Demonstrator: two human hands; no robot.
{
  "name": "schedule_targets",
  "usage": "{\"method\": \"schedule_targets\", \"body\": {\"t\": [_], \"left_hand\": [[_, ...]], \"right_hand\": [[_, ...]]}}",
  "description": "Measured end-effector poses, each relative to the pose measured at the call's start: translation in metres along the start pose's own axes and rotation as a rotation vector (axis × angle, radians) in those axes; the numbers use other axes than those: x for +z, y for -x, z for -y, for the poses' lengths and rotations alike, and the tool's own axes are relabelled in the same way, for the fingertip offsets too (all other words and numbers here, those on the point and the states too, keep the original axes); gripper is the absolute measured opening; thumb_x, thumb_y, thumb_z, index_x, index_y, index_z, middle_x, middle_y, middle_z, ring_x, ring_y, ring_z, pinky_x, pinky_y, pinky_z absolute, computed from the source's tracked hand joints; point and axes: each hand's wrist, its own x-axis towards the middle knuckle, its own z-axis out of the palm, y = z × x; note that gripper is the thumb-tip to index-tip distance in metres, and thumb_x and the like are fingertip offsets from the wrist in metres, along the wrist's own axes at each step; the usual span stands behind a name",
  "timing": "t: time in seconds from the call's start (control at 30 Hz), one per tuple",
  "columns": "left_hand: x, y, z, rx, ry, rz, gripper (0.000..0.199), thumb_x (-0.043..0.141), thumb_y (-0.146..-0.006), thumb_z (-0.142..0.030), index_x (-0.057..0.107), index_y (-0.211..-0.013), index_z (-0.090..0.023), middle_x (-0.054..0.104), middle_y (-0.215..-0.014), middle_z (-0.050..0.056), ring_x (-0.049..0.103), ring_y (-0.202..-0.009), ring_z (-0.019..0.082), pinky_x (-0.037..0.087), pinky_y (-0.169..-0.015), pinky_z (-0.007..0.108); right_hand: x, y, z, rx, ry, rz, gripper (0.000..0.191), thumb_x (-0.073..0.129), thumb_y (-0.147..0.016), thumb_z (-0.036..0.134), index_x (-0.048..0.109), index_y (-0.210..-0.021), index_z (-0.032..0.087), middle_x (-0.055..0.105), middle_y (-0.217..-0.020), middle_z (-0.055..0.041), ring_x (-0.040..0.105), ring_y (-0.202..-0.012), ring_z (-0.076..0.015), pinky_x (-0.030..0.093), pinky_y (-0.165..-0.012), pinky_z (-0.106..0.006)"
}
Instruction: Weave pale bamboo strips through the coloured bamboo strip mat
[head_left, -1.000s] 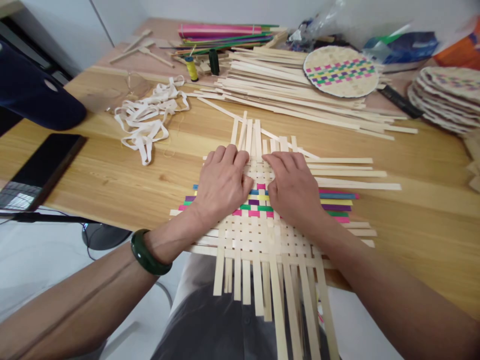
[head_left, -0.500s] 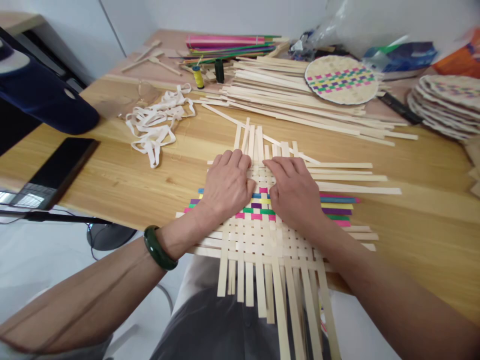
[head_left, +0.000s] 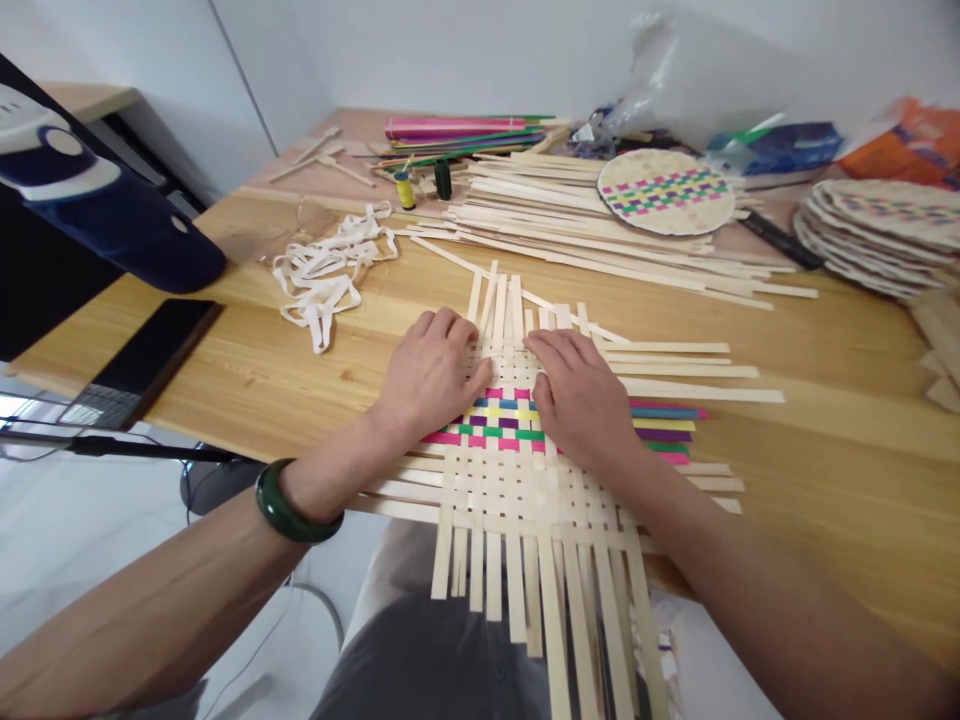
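A woven mat of pale strips (head_left: 510, 480) lies at the table's front edge, with pink, blue, yellow, purple and green strips across its middle. Long loose ends stick out on all sides, and the lower ones hang over the edge. My left hand (head_left: 433, 370) rests on the mat's upper left part, fingers bent and thumb apart, holding nothing. On the upper right part lies my right hand (head_left: 581, 390), palm down, its fingertips on the weave near the top and its thumb apart from them.
Pale strips (head_left: 525, 215) lie behind the mat, beside a finished round woven piece (head_left: 666, 192). A stack of round pieces (head_left: 877, 235) stands at the right. At the left are white ribbon (head_left: 322, 275), a phone (head_left: 142, 360) and a blue bottle (head_left: 127, 220). Yellow thread (head_left: 405, 190) stands further back.
My left hand has shifted left, uncovering more of the coloured strips, and its thumb has moved with it. My right hand stays on the mat's right side. The view has tilted slightly.
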Motion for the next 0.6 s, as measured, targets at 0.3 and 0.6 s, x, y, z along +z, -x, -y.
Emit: {"method": "schedule_targets", "body": {"t": [0.3,0.6], "left_hand": [[0.015,-0.005,-0.004,0.03,-0.095,-0.05,0.037,0.057,-0.086,-0.047,0.059,-0.096,-0.011,0.06,-0.092,0.014,0.054,-0.094,0.031,0.045,-0.09,0.046],[0.018,-0.004,-0.003,0.033,-0.083,-0.066,0.033,0.057,-0.084,-0.046,0.058,-0.093,-0.014,0.06,-0.09,0.014,0.054,-0.093,0.033,0.045,-0.088,0.049]], "right_hand": [[-0.001,-0.001,0.001,0.003,0.027,0.025,0.043,0.038,-0.092,0.013,0.057,-0.129,0.004,0.061,-0.13,-0.0159,0.049,-0.122,-0.0291,0.04,-0.109,-0.049],[0.001,0.0,0.001,0.038,-0.01,0.049,0.043,0.04,-0.091,0.014,0.056,-0.13,0.01,0.059,-0.133,-0.0136,0.048,-0.125,-0.0302,0.04,-0.108,-0.052]]}}
